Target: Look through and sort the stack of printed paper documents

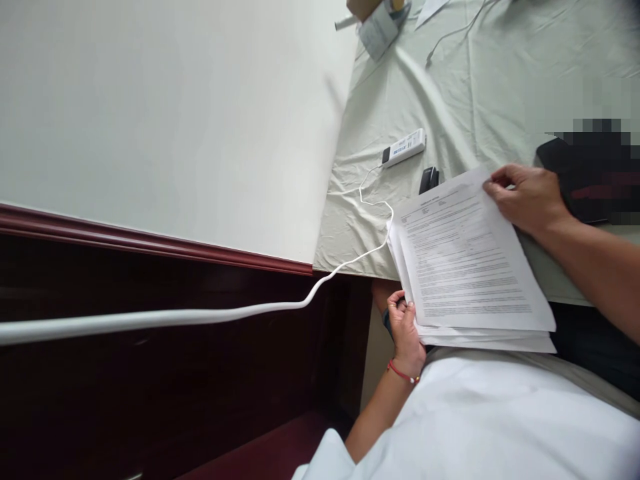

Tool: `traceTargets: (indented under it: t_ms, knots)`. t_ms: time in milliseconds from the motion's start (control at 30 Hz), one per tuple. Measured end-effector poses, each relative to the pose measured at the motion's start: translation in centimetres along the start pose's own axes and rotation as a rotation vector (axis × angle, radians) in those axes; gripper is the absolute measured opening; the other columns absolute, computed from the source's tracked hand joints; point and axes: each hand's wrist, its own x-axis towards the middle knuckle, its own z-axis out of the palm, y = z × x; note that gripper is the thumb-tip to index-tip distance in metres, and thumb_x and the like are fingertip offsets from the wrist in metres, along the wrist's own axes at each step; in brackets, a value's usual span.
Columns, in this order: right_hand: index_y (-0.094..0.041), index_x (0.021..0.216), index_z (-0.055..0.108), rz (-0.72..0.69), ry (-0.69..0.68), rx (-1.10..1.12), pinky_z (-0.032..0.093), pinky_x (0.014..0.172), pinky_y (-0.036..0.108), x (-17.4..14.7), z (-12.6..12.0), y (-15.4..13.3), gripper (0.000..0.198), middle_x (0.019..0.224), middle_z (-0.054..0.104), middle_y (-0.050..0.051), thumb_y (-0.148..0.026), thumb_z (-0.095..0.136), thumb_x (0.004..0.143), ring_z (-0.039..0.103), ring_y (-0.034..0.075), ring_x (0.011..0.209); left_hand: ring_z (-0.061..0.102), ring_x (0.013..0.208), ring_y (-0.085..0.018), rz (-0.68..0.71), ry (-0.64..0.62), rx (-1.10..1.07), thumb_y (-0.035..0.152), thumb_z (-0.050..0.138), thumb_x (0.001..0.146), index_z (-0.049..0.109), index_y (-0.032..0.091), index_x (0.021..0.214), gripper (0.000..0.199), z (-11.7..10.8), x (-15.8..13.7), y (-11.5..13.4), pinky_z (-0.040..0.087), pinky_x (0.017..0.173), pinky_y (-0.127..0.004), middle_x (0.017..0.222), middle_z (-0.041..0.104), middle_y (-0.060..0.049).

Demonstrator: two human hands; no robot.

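Note:
A stack of printed paper sheets (465,267) lies tilted over the table's near edge, close to my body. My left hand (406,327) grips the lower left side of the stack, thumb on top and fingers partly hidden by it. At the upper right corner, my right hand (530,197) pinches the top sheet between thumb and fingers. That top sheet sits slightly askew from the pages under it. Just past the upper edge of the papers is a small black object (429,180), perhaps a stapler, partly covered.
A white power strip (404,148) lies on the cloth-covered table (350,227), its white cable (250,310) running left past the edge. A black item (555,160) is at right, partly blurred out. Boxes (377,30) and a thin cable (453,33) are farther back. A white wall panel (165,120) stands left.

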Motion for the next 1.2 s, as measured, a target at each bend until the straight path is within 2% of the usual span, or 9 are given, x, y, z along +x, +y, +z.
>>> traceTargets:
  t_ms: [167, 267, 367, 467, 633, 767, 933, 1067, 1200]
  knots:
    - [-0.021, 0.089, 0.073, -0.05, -0.029, 0.017, 0.051, 0.084, 0.036, -0.7, 0.4, -0.5, 0.017, 0.096, 0.08, 0.011, -0.029, 0.061, 0.081, 0.073, 0.027, 0.093, 0.072, 0.099, -0.021, -0.089, 0.064, -0.01, 0.048, 0.088, 0.075, 0.066, 0.02, 0.115, 0.053, -0.1, 0.2, 0.0, 0.053, 0.095, -0.035, 0.106, 0.076, -0.007]
    - [-0.021, 0.088, 0.073, -0.09, -0.025, 0.018, 0.051, 0.082, 0.036, -0.8, 0.8, -0.2, 0.017, 0.095, 0.08, 0.011, -0.031, 0.061, 0.081, 0.073, 0.028, 0.091, 0.071, 0.115, -0.026, -0.157, -0.053, -0.03, 0.055, 0.086, 0.076, 0.073, 0.016, 0.107, 0.051, 0.1, -0.1, 0.0, 0.052, 0.106, -0.038, 0.119, 0.077, -0.013]
    - [-0.022, 0.089, 0.073, -0.129, -0.024, 0.033, 0.051, 0.081, 0.036, -0.8, 1.1, 0.1, 0.018, 0.095, 0.08, 0.011, -0.032, 0.06, 0.081, 0.072, 0.027, 0.089, 0.068, 0.126, -0.029, -0.222, -0.173, -0.032, 0.055, 0.084, 0.08, 0.074, 0.018, 0.117, 0.053, 0.4, -0.6, 0.3, 0.05, 0.113, -0.042, 0.132, 0.074, -0.014]
    - [-0.022, 0.09, 0.073, -0.17, -0.064, 0.046, 0.049, 0.078, 0.035, -1.0, 1.4, 0.3, 0.02, 0.092, 0.079, 0.009, -0.034, 0.06, 0.081, 0.07, 0.025, 0.083, 0.066, 0.13, -0.031, -0.243, -0.223, -0.027, 0.052, 0.087, 0.078, 0.072, 0.02, 0.118, 0.054, 0.4, -0.8, 0.6, 0.048, 0.116, -0.044, 0.131, 0.074, -0.014]
    - [-0.023, 0.09, 0.072, -0.212, -0.119, 0.07, 0.045, 0.072, 0.034, -1.4, 1.4, 0.0, 0.022, 0.084, 0.076, 0.006, -0.038, 0.058, 0.082, 0.065, 0.022, 0.074, 0.072, 0.11, -0.026, -0.238, -0.232, -0.004, 0.048, 0.094, 0.069, 0.069, 0.019, 0.105, 0.052, -0.8, 0.9, 1.0, 0.052, 0.106, -0.04, 0.109, 0.078, -0.009]
    - [-0.023, 0.088, 0.072, -0.224, -0.14, 0.117, 0.043, 0.069, 0.032, -1.5, 1.0, -0.3, 0.023, 0.079, 0.073, 0.005, -0.041, 0.059, 0.082, 0.063, 0.021, 0.072, 0.071, 0.092, -0.018, -0.213, -0.212, 0.0, 0.052, 0.092, 0.07, 0.066, 0.019, 0.097, 0.05, -1.5, 2.9, 1.2, 0.054, 0.092, -0.033, 0.097, 0.074, -0.003]
    - [-0.023, 0.09, 0.072, -0.242, -0.159, 0.111, 0.045, 0.07, 0.033, -1.8, 1.1, -0.3, 0.023, 0.077, 0.072, 0.005, -0.041, 0.058, 0.083, 0.063, 0.021, 0.072, 0.074, 0.099, -0.023, -0.269, -0.236, -0.111, 0.048, 0.094, 0.068, 0.069, 0.018, 0.098, 0.049, -0.8, 3.9, 0.9, 0.054, 0.1, -0.038, 0.101, 0.078, -0.007]
    - [-0.023, 0.098, 0.072, -0.323, -0.156, -0.007, 0.049, 0.078, 0.037, -2.0, 2.0, 0.2, 0.027, 0.092, 0.076, 0.009, -0.039, 0.053, 0.089, 0.065, 0.025, 0.083, 0.073, 0.117, -0.033, -0.388, -0.274, -0.135, 0.043, 0.097, 0.063, 0.072, 0.015, 0.114, 0.063, 0.1, 3.9, 0.4, 0.052, 0.11, -0.048, 0.114, 0.079, -0.014]
    - [-0.01, 0.123, 0.07, -0.411, -0.046, -0.223, 0.045, 0.104, 0.05, -2.0, 2.6, 0.6, 0.044, 0.121, 0.072, 0.023, -0.036, 0.05, 0.093, 0.059, 0.037, 0.116, 0.071, 0.121, -0.038, -0.477, -0.279, -0.124, 0.037, 0.099, 0.06, 0.074, 0.01, 0.113, 0.065, 0.2, 4.0, 0.2, 0.051, 0.114, -0.051, 0.11, 0.08, -0.017]
